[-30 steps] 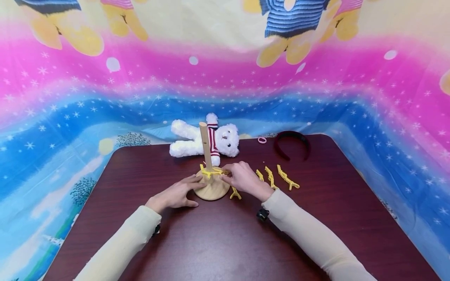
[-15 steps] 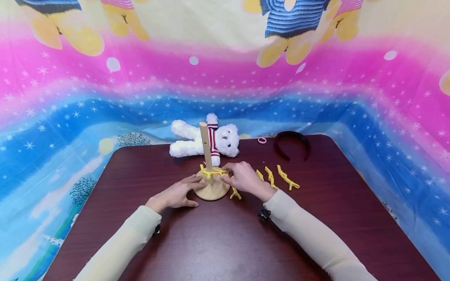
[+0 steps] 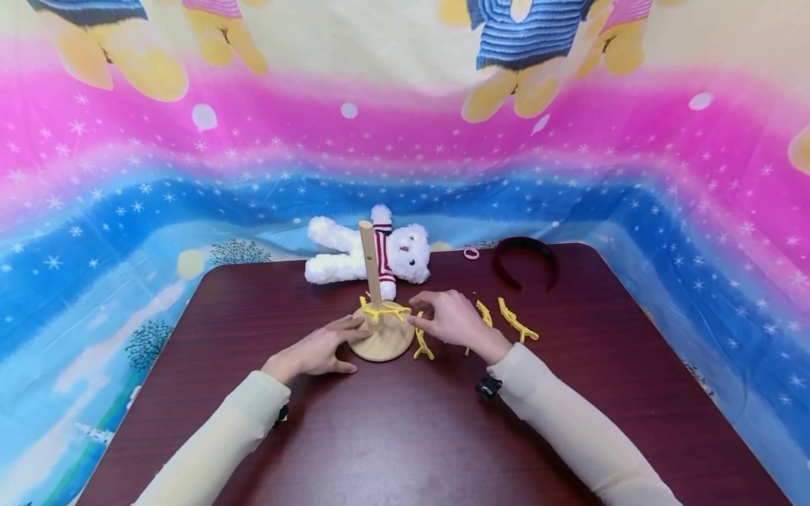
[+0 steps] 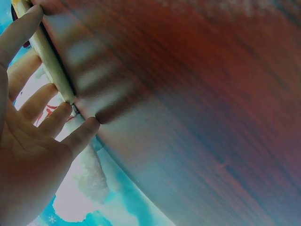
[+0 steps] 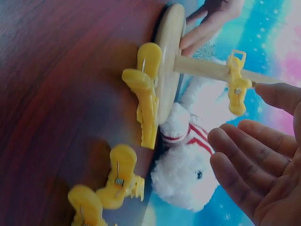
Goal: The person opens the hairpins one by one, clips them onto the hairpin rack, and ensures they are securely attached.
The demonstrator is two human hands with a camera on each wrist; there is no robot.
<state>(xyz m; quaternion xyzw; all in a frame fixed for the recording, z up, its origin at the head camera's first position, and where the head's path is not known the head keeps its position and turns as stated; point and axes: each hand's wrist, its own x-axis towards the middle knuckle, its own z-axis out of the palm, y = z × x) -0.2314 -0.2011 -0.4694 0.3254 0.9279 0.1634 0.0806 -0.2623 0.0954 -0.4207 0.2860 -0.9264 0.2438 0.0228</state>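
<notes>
A wooden stand has an upright post (image 3: 372, 267) on a round base (image 3: 380, 349). My left hand (image 3: 321, 346) rests at the left of this base with its fingers extended, and its palm shows in the left wrist view. Yellow alligator hair clips (image 5: 237, 92) are at the post, low over the base in the head view. Just right of them, my right hand (image 3: 446, 320) has its thumb and fingers apart, holding nothing; the thumb tip is right by the clip's end. Another yellow hair clip (image 3: 422, 344) lies on the table beside the base.
More yellow hair clips (image 3: 517, 322) lie right of the stand, partly hidden by my right hand. Behind the post lies a white teddy bear (image 3: 408, 253) in a striped top. A pink hair tie (image 3: 471, 254) and a dark red headband (image 3: 500, 267) are near the table's back edge.
My right hand has let go of the hair clip at the post and drawn back slightly to the right, its fingers spreading. My left hand has stayed on the base.
</notes>
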